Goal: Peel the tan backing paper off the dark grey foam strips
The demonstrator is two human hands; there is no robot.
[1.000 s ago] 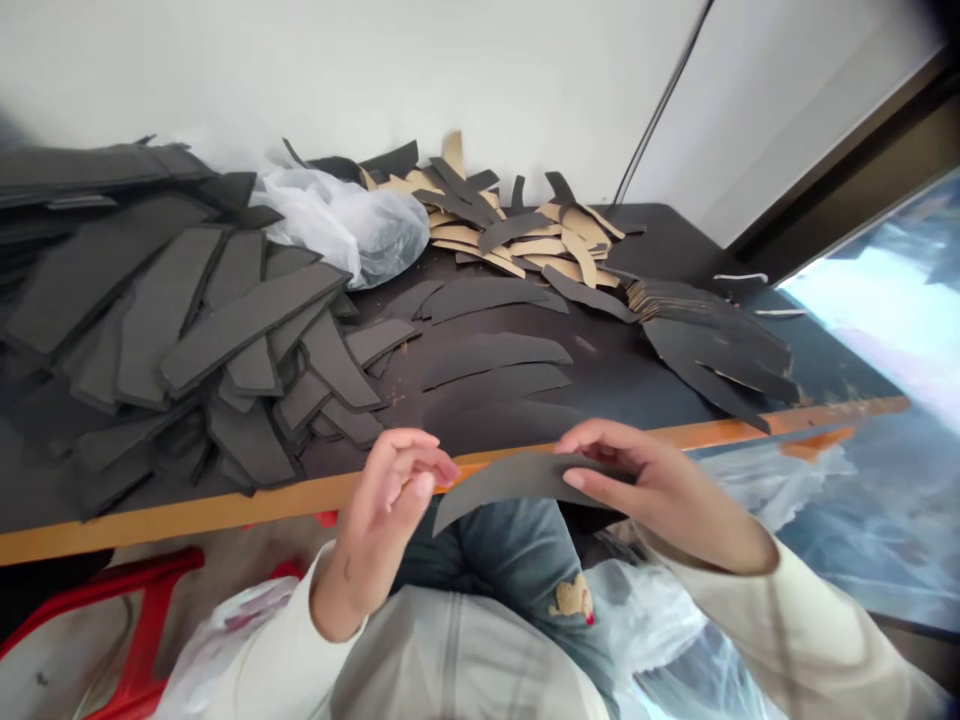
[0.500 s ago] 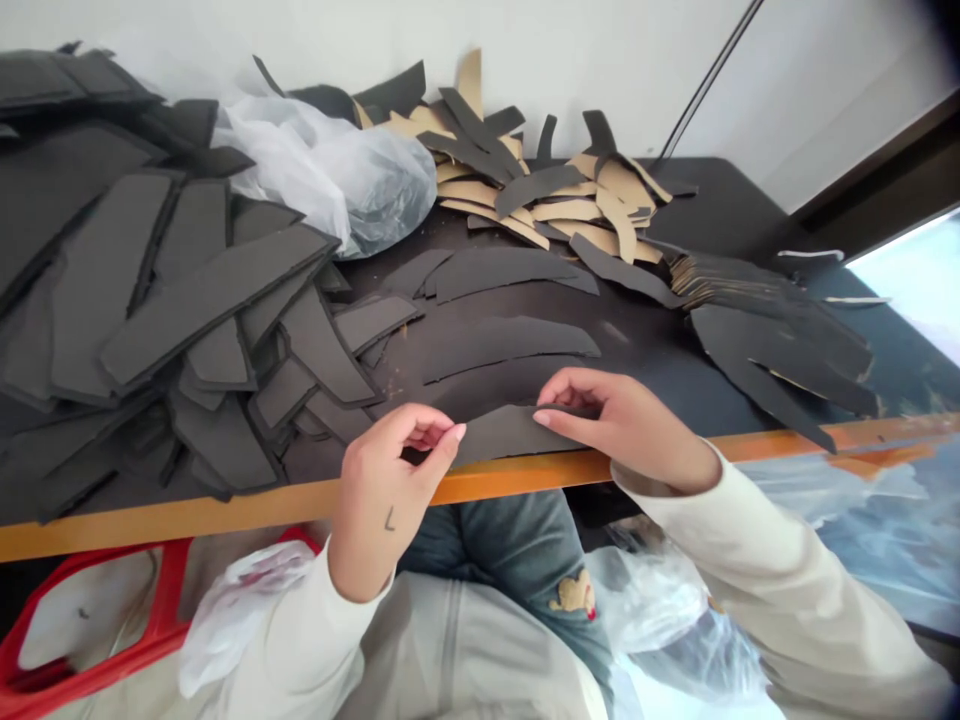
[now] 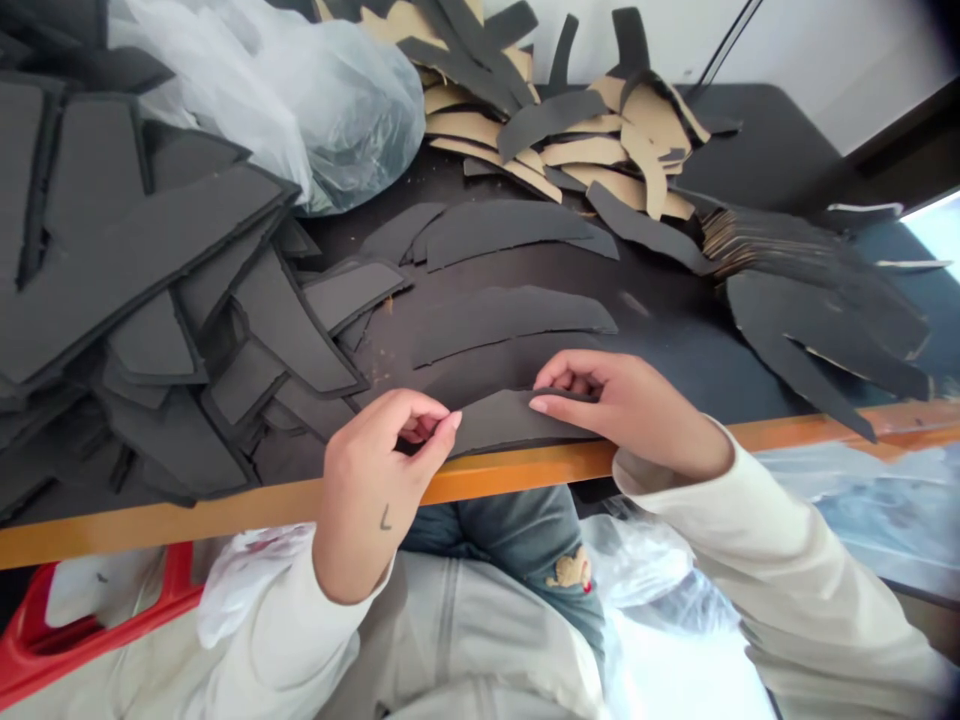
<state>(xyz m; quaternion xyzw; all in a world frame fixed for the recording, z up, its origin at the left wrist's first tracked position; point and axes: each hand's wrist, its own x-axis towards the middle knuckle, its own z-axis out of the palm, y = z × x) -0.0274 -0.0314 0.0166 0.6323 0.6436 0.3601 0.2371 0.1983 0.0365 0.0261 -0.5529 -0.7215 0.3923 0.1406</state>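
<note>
1. Head view, and I have both hands at the near edge of the bench (image 3: 540, 472), with a curved dark strip (image 3: 510, 420) spanning the gap between them.
2. Left hand (image 3: 382, 480): grip narrow, thumb and fingertip pinched together on the left end of that strip.
3. Right hand (image 3: 637, 408): holding as well, thumb in front and fingers behind, closed over the strip's right end.
4. The strip runs along the orange near edge, roughly midway across; whether it bears on the top, I cannot tell.
5. Just beyond it, toward the far edge, a loose curved piece (image 3: 517, 320) lies flat, and past that come overlapping pieces (image 3: 517, 230).
6. Over at the left end, a pile of thick dark pieces (image 3: 150, 240) sprawls right down to the near edge.
7. Farther back, a crumpled plastic bag (image 3: 360, 110) sits beside a tangle of black and tan offcuts (image 3: 592, 150).
8. Toward the right end, I've got a fanned stack (image 3: 825, 300), one piece reaching the near edge.
</note>
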